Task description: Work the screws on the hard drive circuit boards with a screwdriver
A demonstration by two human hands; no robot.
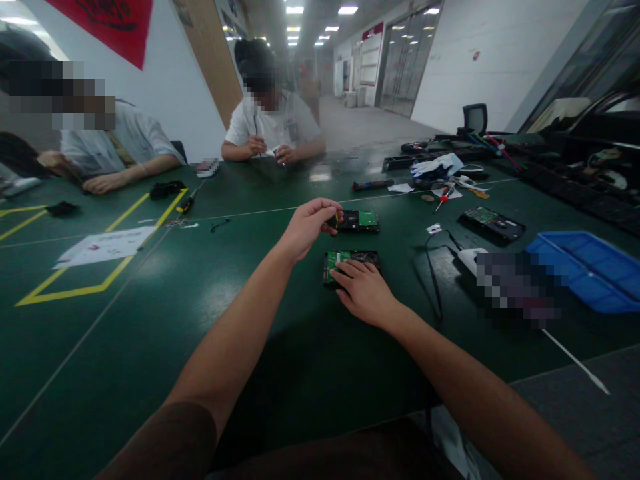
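A hard drive with a green circuit board lies on the table under my right hand. The fingers reach across its top and the thumb is at its near edge, gripping it. Above and to the left of it, my left hand is raised in a pinch around a small black-and-yellow object, mostly hidden by the fingers. Just beyond lies a second hard drive, its green board facing up. A third drive rests farther right, apart from both hands.
A blue tray and a white device with a black cord occupy the right. Farther back are a red screwdriver, gloves and cables. Leftward lie a yellow-black screwdriver and paper. Two people sit across the table.
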